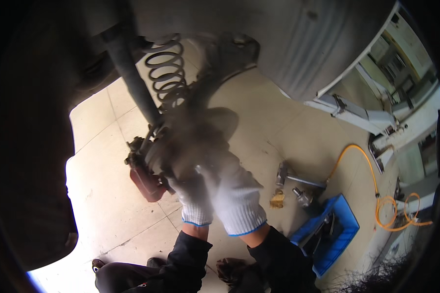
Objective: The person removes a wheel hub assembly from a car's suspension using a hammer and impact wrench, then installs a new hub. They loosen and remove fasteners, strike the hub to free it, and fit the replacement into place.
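Working at the blurred wheel hub [173,150], below the coil spring [167,73].
My gloved left hand [185,184] and right hand [225,172] overlap it; I cannot tell whether either grips. I judge the metal heavy, rigid, perhaps greasy, best held by its outer rim, clear of the red caliper [145,184].

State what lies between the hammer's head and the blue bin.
In the head view, a silvery-nosed tool, perhaps an air wrench, lies between the hammer's head and the blue bin.
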The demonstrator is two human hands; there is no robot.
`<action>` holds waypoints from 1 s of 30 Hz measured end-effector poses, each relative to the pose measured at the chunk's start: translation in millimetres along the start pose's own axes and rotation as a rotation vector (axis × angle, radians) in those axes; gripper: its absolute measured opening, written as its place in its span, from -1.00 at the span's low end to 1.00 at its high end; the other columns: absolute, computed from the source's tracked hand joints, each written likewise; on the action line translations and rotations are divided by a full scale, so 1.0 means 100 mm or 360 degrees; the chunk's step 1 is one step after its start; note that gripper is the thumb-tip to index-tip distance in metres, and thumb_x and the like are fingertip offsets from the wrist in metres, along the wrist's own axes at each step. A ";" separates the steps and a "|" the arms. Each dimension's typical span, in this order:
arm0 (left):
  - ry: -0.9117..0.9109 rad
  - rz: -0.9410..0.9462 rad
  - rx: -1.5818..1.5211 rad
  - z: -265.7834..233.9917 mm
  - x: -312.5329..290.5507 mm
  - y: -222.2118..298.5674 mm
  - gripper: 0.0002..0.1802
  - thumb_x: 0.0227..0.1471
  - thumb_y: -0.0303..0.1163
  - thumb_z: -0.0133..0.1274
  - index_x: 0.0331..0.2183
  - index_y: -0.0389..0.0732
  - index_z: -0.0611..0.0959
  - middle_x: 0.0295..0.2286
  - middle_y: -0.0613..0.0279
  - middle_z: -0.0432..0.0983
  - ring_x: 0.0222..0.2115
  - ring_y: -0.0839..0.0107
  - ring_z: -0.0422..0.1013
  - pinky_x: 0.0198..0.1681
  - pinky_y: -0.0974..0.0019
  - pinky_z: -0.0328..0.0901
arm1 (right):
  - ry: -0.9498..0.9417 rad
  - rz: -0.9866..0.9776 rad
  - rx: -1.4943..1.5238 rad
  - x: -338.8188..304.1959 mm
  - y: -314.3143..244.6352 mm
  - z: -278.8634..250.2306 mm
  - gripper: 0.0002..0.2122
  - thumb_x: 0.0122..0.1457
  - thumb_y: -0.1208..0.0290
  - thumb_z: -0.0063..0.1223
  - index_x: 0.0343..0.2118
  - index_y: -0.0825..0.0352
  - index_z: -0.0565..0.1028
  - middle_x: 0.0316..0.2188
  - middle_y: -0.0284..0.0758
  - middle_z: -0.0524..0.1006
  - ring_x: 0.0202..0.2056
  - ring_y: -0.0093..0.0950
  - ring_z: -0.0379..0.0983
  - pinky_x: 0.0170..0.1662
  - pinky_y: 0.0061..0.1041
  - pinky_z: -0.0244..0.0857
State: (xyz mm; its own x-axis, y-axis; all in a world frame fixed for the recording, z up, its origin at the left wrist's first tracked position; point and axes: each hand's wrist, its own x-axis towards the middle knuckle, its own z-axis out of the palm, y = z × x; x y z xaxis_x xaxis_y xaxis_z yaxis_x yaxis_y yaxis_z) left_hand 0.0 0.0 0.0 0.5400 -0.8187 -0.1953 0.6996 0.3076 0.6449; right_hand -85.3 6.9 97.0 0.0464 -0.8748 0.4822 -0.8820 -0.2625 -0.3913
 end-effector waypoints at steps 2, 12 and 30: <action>-0.0209 -0.0297 -0.0426 -0.10 0.13 0.01 -0.09 0.18 0.31 -0.02 0.29 -0.16 0.30 0.19 0.11 0.29 0.18 0.17 0.24 0.30 0.14 0.14 | 0.0008 -0.0208 -0.0370 0.01 0.02 -0.03 -0.59 0.36 0.03 -0.01 -0.18 0.39 0.52 -0.59 -0.24 0.50 -0.60 -0.33 0.47 -0.50 -0.40 0.38; -0.0117 0.0234 0.0344 -0.23 0.27 -0.17 -0.23 0.23 0.25 -0.04 0.18 -0.19 0.43 0.07 0.16 0.42 0.06 0.30 0.34 0.13 0.16 0.29 | -0.0178 -0.0035 -0.0093 -0.04 0.03 0.03 -0.75 0.30 0.24 0.12 -0.13 0.33 0.51 -0.45 -0.17 0.53 -0.44 -0.26 0.55 -0.37 -0.34 0.45; -0.0138 -0.0225 -0.0361 0.09 0.10 0.07 -0.25 0.29 0.22 -0.14 0.17 -0.23 0.42 0.06 0.11 0.42 0.07 0.27 0.33 0.12 0.16 0.31 | -0.0516 0.0426 0.0859 0.07 0.09 -0.02 -0.62 0.35 0.16 0.04 -0.01 0.43 0.44 -0.36 -0.12 0.62 -0.44 -0.15 0.60 -0.36 -0.23 0.48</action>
State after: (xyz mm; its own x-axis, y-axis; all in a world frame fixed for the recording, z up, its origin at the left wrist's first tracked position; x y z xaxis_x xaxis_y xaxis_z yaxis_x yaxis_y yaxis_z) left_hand 5.7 -10.3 9.5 0.3941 -0.8968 -0.2013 0.8573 0.2797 0.4321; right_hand -93.6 -0.5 98.8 0.0719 -0.9935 0.0882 -0.5293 -0.1130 -0.8409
